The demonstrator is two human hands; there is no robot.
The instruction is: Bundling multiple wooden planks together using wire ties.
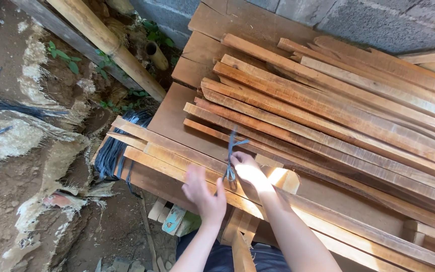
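Lying across a brown plank table [177, 118]: long reddish-brown sawn wooden slats [338, 116], stacked against a grey block wall [378, 20]; leaning at upper left, a thick pale bamboo pole [106, 40]; hanging off the table edge, a bundle of dark plastic straps [114, 151]. Pinching a thin dark blue strap [230, 156] knotted around the nearest slats: right hand [247, 171]. Hovering just beside it, fingers spread, holding nothing: left hand [203, 191]

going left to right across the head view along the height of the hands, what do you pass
Bare dirt ground → bundle of dark straps → left hand → dark tie strap → right hand → pile of wooden slats.
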